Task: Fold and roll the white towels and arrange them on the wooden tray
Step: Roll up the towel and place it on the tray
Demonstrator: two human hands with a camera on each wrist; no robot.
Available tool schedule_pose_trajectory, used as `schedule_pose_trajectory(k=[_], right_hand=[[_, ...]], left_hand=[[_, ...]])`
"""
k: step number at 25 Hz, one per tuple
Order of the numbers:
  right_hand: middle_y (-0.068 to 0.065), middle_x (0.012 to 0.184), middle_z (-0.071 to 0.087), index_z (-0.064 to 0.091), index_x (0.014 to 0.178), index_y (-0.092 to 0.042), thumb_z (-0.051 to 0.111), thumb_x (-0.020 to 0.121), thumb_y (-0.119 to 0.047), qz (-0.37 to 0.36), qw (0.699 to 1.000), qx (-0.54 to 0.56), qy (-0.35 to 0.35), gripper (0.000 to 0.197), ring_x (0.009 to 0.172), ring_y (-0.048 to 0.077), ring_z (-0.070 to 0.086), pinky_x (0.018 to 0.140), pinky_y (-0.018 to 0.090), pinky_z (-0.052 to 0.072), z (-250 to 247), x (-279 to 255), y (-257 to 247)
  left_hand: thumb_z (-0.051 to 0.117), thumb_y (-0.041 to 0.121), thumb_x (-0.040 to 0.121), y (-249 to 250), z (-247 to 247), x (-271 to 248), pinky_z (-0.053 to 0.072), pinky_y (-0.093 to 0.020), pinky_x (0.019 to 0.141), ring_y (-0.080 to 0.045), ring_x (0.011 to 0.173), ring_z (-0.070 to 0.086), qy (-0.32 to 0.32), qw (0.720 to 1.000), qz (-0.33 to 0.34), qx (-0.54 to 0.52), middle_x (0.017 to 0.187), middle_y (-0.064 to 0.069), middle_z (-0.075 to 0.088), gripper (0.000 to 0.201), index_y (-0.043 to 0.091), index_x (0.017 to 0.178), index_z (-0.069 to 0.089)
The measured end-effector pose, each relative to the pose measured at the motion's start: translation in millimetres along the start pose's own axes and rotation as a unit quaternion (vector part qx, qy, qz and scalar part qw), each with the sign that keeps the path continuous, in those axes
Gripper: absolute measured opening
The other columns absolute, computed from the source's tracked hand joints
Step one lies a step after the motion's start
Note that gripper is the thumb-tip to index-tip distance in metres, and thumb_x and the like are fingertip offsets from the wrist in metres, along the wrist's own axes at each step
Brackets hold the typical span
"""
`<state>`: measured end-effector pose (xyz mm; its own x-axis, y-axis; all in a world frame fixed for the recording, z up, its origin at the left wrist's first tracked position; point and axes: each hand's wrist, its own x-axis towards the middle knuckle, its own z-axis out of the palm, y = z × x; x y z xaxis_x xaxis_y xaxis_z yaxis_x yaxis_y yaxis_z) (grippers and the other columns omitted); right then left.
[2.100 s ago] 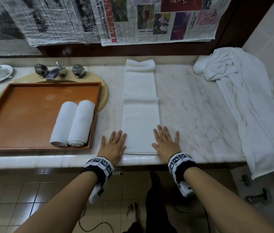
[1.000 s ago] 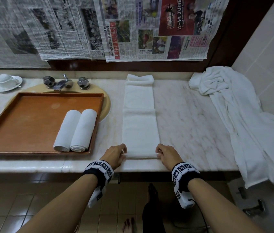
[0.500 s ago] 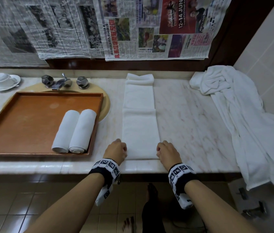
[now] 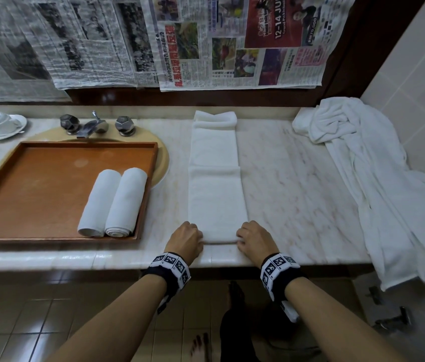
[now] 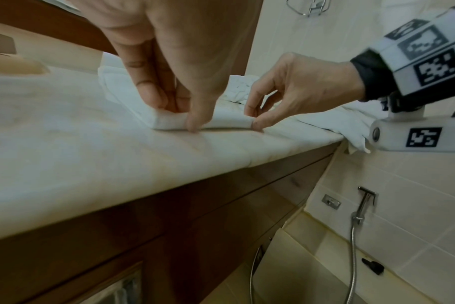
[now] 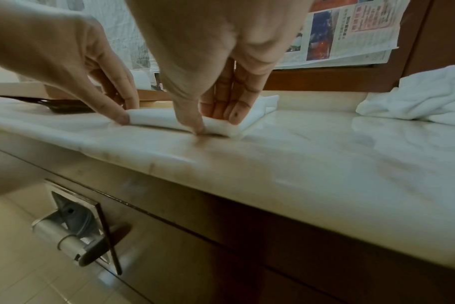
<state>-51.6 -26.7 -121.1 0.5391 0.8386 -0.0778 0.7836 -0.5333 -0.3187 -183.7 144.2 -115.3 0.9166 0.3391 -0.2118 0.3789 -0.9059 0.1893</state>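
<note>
A white towel (image 4: 215, 184) folded into a long strip lies on the marble counter, running away from me. Its near end (image 5: 169, 121) is turned up into a small roll. My left hand (image 4: 186, 237) pinches the roll's left corner between thumb and fingers, and my right hand (image 4: 253, 237) pinches its right corner (image 6: 221, 125). To the left, the wooden tray (image 4: 36, 184) holds two rolled white towels (image 4: 113, 202) side by side at its right edge.
A heap of unfolded white towels (image 4: 378, 184) drapes over the counter's right end. A tap (image 4: 94, 125) and a cup on a saucer (image 4: 1, 124) stand behind the tray. Newspaper sheets (image 4: 154, 40) cover the wall. The counter's front edge (image 4: 101, 258) runs just below my wrists.
Both hands went from lying flat beside the towel's near end to curling round its corners. The near edge has lifted and turned over into the start of a roll.
</note>
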Motion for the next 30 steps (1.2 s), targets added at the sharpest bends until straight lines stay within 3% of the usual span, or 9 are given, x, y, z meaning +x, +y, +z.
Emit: schedule_pose_trajectory(k=[3, 7, 10, 14, 19, 22, 25, 27, 30], right_hand=[[0.003, 0.069, 0.059, 0.062, 0.062, -0.009, 0.072, 0.072, -0.010, -0.001, 1.000, -0.029, 0.000, 0.014, 0.075, 0.023, 0.055, 0.053, 0.026, 0.035, -7, 2, -4], [0.005, 0.093, 0.063, 0.066, 0.090, -0.008, 0.046, 0.095, -0.019, 0.000, 0.996, -0.047, -0.078, 0.023, 0.096, 0.023, 0.047, 0.075, 0.030, 0.038, -17, 4, 0], [0.007, 0.105, 0.061, 0.064, 0.107, -0.014, 0.050, 0.098, -0.022, 0.028, 0.994, 0.015, -0.107, 0.018, 0.101, 0.023, 0.053, 0.089, 0.034, 0.046, -20, 6, 6], [0.005, 0.096, 0.060, 0.054, 0.094, -0.022, 0.057, 0.093, -0.018, 0.075, 0.990, 0.063, -0.104, 0.005, 0.086, 0.024, 0.060, 0.082, 0.038, 0.052, -23, 12, 9], [0.003, 0.094, 0.062, 0.066, 0.089, -0.015, 0.060, 0.091, -0.013, 0.095, 0.991, 0.050, -0.076, 0.007, 0.088, 0.019, 0.058, 0.079, 0.034, 0.051, -23, 19, 4], [0.002, 0.097, 0.059, 0.070, 0.092, -0.010, 0.057, 0.092, -0.008, 0.063, 0.997, 0.011, -0.038, 0.013, 0.097, 0.019, 0.050, 0.075, 0.030, 0.046, -15, 20, 1], [0.006, 0.089, 0.063, 0.070, 0.086, -0.006, 0.058, 0.086, 0.004, 0.020, 1.000, -0.006, -0.006, 0.015, 0.087, 0.022, 0.056, 0.064, 0.028, 0.041, -2, 15, -5], [0.007, 0.082, 0.063, 0.070, 0.078, -0.004, 0.065, 0.081, -0.003, 0.013, 1.000, -0.018, 0.011, 0.006, 0.081, 0.023, 0.060, 0.059, 0.027, 0.044, 4, 9, -12], [0.005, 0.082, 0.062, 0.069, 0.077, -0.006, 0.075, 0.074, -0.020, 0.010, 1.000, 0.000, 0.008, 0.016, 0.083, 0.021, 0.060, 0.061, 0.029, 0.051, 4, 4, -17]], left_hand=[[0.049, 0.021, 0.095, -1, -1, 0, 0.047, -0.031, 0.083, -0.022, 0.105, 0.049, 0.001, 1.000, -0.001, 0.000, 0.106, -0.007, 0.061, 0.022, 0.009, 0.101, 0.065], [0.042, 0.020, 0.100, -13, -3, -4, 0.039, -0.027, 0.089, -0.023, 0.107, 0.049, -0.006, 0.999, 0.045, -0.005, 0.112, -0.007, 0.061, 0.026, 0.010, 0.115, 0.061], [0.046, 0.020, 0.100, -22, -6, -3, 0.040, -0.026, 0.086, -0.023, 0.103, 0.052, -0.024, 0.998, 0.037, -0.050, 0.111, -0.007, 0.061, 0.022, 0.013, 0.117, 0.059], [0.062, 0.018, 0.093, -22, -13, 5, 0.043, -0.022, 0.075, -0.020, 0.089, 0.062, -0.022, 0.993, -0.025, -0.112, 0.101, -0.005, 0.067, 0.011, 0.015, 0.104, 0.063], [0.070, 0.011, 0.085, -16, -20, 22, 0.053, -0.027, 0.077, -0.021, 0.085, 0.066, -0.035, 0.988, -0.087, -0.126, 0.095, -0.005, 0.070, 0.004, 0.014, 0.086, 0.074], [0.065, 0.005, 0.086, -10, -15, 20, 0.048, -0.026, 0.072, -0.024, 0.086, 0.063, -0.013, 0.995, -0.063, -0.075, 0.100, -0.004, 0.063, 0.011, 0.012, 0.088, 0.073], [0.057, 0.000, 0.087, -7, -6, 13, 0.050, -0.030, 0.078, -0.025, 0.088, 0.061, 0.002, 0.998, -0.034, -0.055, 0.101, -0.005, 0.063, 0.021, 0.013, 0.095, 0.072], [0.054, 0.003, 0.089, -3, -1, 6, 0.051, -0.033, 0.081, -0.025, 0.094, 0.060, 0.011, 0.999, -0.025, -0.025, 0.102, -0.005, 0.063, 0.022, 0.012, 0.099, 0.072], [0.054, 0.024, 0.091, 5, 4, -5, 0.049, -0.033, 0.082, -0.022, 0.102, 0.053, 0.030, 0.999, -0.017, -0.023, 0.105, -0.005, 0.060, 0.024, 0.008, 0.099, 0.069]])
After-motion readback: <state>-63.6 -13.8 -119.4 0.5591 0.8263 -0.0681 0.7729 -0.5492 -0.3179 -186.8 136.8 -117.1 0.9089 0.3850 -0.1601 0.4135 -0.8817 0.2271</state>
